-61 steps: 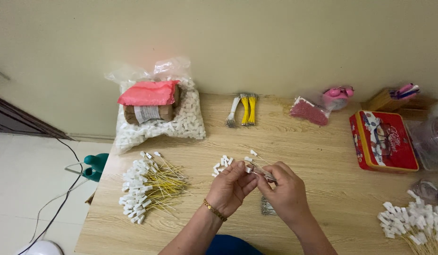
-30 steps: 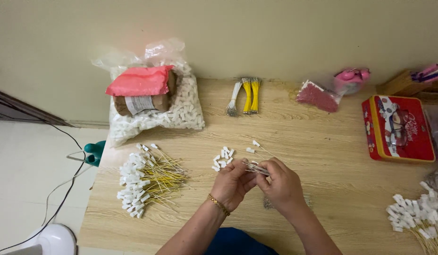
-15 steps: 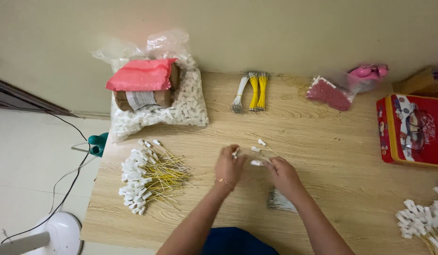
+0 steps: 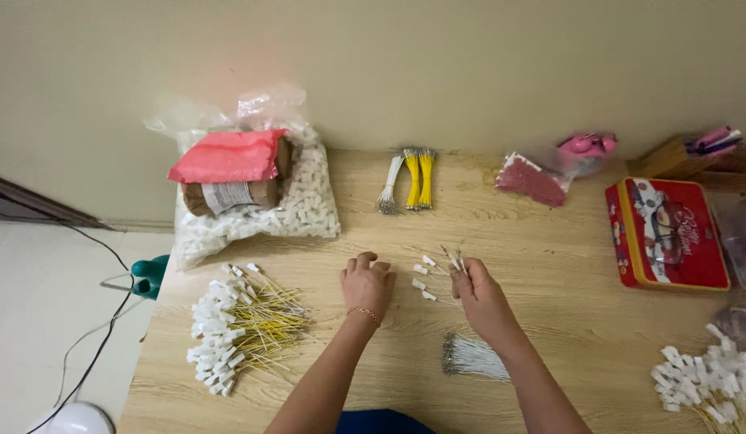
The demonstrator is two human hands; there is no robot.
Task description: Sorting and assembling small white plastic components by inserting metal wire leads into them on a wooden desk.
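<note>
A person's right hand (image 4: 479,296) pinches a few thin grey wire leads (image 4: 453,259) above a pale wooden surface (image 4: 550,241), its grip pressed together on their lower ends. The leads look light, springy and easily bent, best held near the middle. The left hand (image 4: 366,283) rests knuckles-down with fingers curled; whether it holds anything is unclear. Small white plastic connectors (image 4: 422,281) lie between the hands. A bundle of grey leads (image 4: 473,358) lies near the right wrist.

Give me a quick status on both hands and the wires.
Left hand flat on table, holding nothing. Right hand pinching a few thin wires. Loose white tags between hands; wire bundle lies beside right wrist.
</note>
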